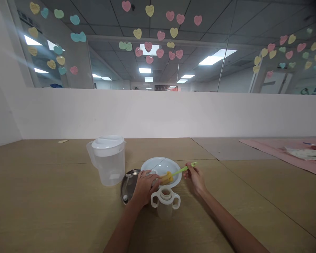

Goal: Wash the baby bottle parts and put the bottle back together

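The left hand [145,184] and right hand [196,178] work over a white bowl [177,168] set mid-desk, well apart from the desk's far edge along the wall. The right fingers pinch the green handle [183,169] of a brush whose yellow sponge [169,178] lies over the bowl. The left fingers curl round a pale piece [155,182], mostly hidden; whether the sponge is inside it or only against it, I cannot tell.

To do this well, keep the left grip firm, turn the sponge with light wrist twists, and stay within the rim so drips land in the bowl. Mind the two-handled cup [165,207], open-topped, just on the near side of the bowl: an elbow dropped inward could knock it. The metal tray [131,187] sits beside the left hand; the lidded pitcher [110,168] stands toward the desk's far left corner.
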A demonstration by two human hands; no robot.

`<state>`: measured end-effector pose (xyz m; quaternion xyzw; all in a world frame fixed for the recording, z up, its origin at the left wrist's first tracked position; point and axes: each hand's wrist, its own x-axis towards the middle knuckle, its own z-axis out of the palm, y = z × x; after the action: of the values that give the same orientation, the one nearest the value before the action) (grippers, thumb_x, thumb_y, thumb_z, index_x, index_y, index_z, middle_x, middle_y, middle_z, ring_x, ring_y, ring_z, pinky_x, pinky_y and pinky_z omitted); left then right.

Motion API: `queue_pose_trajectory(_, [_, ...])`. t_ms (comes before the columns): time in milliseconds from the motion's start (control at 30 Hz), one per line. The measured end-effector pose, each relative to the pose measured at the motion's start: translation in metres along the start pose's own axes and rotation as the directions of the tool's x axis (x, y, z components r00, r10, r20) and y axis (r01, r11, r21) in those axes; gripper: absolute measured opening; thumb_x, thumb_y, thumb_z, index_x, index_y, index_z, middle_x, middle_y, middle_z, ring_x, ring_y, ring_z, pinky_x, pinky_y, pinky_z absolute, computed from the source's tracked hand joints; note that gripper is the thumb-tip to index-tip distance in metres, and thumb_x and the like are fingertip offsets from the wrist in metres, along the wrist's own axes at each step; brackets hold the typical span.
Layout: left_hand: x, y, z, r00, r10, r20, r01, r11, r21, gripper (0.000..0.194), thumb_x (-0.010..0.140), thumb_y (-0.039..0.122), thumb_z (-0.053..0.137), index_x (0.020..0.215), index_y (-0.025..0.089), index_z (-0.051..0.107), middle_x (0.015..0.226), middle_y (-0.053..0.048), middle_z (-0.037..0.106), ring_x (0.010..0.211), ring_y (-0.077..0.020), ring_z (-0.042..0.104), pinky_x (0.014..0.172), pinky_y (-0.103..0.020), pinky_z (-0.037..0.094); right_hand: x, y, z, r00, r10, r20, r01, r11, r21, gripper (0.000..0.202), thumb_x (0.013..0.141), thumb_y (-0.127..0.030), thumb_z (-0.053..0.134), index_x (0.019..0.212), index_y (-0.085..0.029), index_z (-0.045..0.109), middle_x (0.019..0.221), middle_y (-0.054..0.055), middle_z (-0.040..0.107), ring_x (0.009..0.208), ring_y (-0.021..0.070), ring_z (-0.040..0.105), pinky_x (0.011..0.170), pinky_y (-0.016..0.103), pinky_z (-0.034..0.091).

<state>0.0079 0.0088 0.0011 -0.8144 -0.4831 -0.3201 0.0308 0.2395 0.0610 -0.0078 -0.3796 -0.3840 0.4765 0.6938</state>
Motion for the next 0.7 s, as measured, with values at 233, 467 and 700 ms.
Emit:
queue_pose_trajectory(233, [0.0, 0.001, 0.001, 0.995, -0.013, -0.099, 0.017, 0.999, 0.032, 0.034, 0.087, 0.039, 0.045, 0.115, 0.023, 0.054, 0.11, -0.006, 0.064, 0.111, -0.0219, 0.05, 0.105, -0.049, 0.023, -0.005, -0.006, 0.005, 0.999, 0.033, 0.02, -0.034, 0.997, 0.068, 0.03, 0.064, -0.044, 0.07, 0.074, -0.017, 0.06, 0.048, -0.004, 0.053, 0.041, 0.0092, 0.049, 0.036, 0.019, 0.039])
queue_pose_trajectory(467, [0.005, 0.006, -0.002, 0.97, -0.026, -0.241, 0.042, 0.997, 0.058, 0.04, 0.089, 0.038, 0.041, 0.124, 0.019, 0.045, 0.116, -0.009, 0.059, 0.11, -0.0213, 0.051, 0.102, -0.042, 0.031, -0.012, -0.009, 0.011, 0.991, 0.087, 0.097, -0.093, 0.994, 0.058, 0.034, 0.063, -0.046, 0.072, 0.067, -0.017, 0.055, 0.048, -0.004, 0.053, 0.039, 0.0072, 0.046, 0.035, 0.018, 0.036])
queue_pose_trajectory(700, [0.003, 0.006, -0.002, 0.949, 0.036, -0.313, -0.003, 0.995, 0.103, 0.043, 0.09, 0.038, 0.038, 0.129, 0.019, 0.041, 0.118, -0.009, 0.058, 0.111, -0.021, 0.05, 0.1, -0.038, 0.035, -0.013, -0.009, 0.009, 0.968, 0.198, 0.157, -0.205, 0.978, 0.028, 0.041, 0.062, -0.051, 0.071, 0.064, -0.016, 0.051, 0.042, -0.007, 0.047, 0.031, 0.0025, 0.034, 0.028, 0.014, 0.023])
